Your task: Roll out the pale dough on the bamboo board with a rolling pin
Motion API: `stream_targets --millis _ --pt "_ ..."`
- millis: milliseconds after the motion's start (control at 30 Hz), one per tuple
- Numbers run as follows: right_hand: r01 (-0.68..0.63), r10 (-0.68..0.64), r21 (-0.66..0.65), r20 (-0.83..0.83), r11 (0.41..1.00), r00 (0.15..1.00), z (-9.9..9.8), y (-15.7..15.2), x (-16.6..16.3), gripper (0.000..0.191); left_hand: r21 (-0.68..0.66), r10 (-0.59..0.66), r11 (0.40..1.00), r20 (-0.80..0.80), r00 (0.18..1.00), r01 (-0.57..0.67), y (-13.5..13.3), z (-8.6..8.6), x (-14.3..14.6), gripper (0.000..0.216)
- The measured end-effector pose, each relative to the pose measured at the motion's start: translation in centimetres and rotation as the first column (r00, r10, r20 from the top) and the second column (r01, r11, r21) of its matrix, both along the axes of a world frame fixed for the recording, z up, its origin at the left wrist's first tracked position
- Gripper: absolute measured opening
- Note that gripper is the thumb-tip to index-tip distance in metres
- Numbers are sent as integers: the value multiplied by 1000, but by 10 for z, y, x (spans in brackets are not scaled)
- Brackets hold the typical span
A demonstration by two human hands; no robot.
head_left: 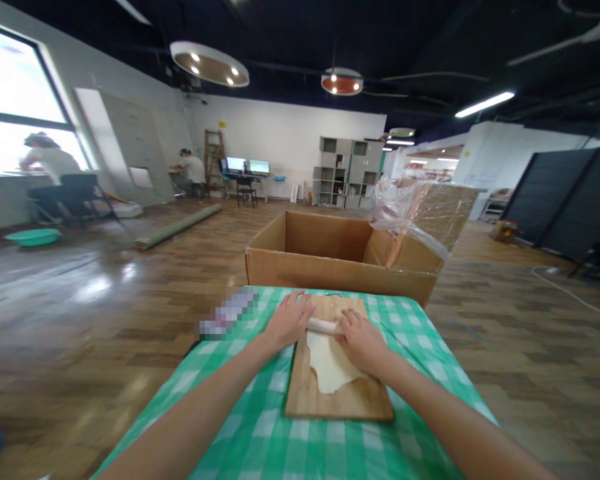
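Green-and-white checked cloth [260, 440] covers the table nearest us, and both our bare forearms reach out over it toward a wooden board [340, 403] lying lengthwise, right of the middle. On the board is a flat, pale sheet of dough [330, 367], ragged at its near edge. At its far edge lies a rolling pin [324, 326], crosswise to the board, touching the dough.

Our left hand [287, 323] lies palm down on the pin's left end and our right hand [363, 340] on its right end. Only a short middle stretch of the pin shows between them. The fingers of both hands are stretched out flat and close together, pressing on the pin from above – not curled round it, as far as we can tell.

Left of the board, on the cloth, sits a blurred-out thing we cannot make out. Just beyond the far table edge stands an open cardboard box [330, 270], with a plastic-wrapped carton [420, 213] at its right. Farther off, on the wooden floor at the left, lie a rolled mat [177, 227] and a green basin [33, 236] – and two people sit there, one by the window [50, 163], one at a desk [193, 170].
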State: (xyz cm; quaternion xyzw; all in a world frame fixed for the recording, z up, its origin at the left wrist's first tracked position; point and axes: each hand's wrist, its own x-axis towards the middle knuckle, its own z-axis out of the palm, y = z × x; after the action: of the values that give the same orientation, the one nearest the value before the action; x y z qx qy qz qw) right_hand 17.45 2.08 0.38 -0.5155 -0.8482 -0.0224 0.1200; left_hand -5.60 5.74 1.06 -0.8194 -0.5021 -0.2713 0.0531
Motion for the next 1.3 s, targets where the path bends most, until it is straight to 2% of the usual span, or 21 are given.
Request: stream_targets --millis 100,200,267,367,500,633,733,867,1000,1100,1167,1233,1300 --pt "112 -118 -59 -108 992 987 -1 -10 6 27 27 -152 988 92 984 150 -33 17 4 37" --pt "265 -297 -158 -233 951 926 2 -11 25 24 -120 -344 933 -33 938 338 -75 24 8 30" --pt "316 -380 -242 -299 917 875 3 -10 41 20 -202 -411 900 -93 907 387 -99 20 9 29" --pt "306 -455 -388 -388 869 801 5 -15 55 10 -252 -415 890 -106 904 379 -121 6 6 45" --pt "194 -515 -576 -469 794 717 7 -28 44 11 -267 -383 898 -88 919 349 -129 -11 4 49" --pt "123 -563 -665 -503 736 656 12 -34 25 9 -261 -367 907 -100 925 331 -131 -19 6 51" --pt "105 -579 -696 -493 711 649 14 -33 19 12 -249 -343 917 -91 935 312 -134 -25 8 52" --pt "82 -537 -695 -470 714 701 10 -33 17 13 -235 -307 928 -38 951 290 -137 -27 10 49" --pt "65 -433 -604 -487 794 759 12 -26 18 11 -212 -269 937 68 961 277 -136 -24 9 42" --pt "-22 -301 -522 -526 853 796 26 -17 19 14 -198 -260 940 118 958 280 -135 -24 8 41" --pt "-116 -204 -491 -551 864 809 40 -10 20 19 -188 -279 933 155 948 306 -135 -24 7 39" --pt "-245 -104 -500 -572 831 814 54 -5 24 24 -169 -281 931 232 931 323 -134 -24 4 37" --pt "-382 -22 -572 -575 726 818 64 1 30 32 -143 -240 943 336 911 301 -133 -24 2 34"
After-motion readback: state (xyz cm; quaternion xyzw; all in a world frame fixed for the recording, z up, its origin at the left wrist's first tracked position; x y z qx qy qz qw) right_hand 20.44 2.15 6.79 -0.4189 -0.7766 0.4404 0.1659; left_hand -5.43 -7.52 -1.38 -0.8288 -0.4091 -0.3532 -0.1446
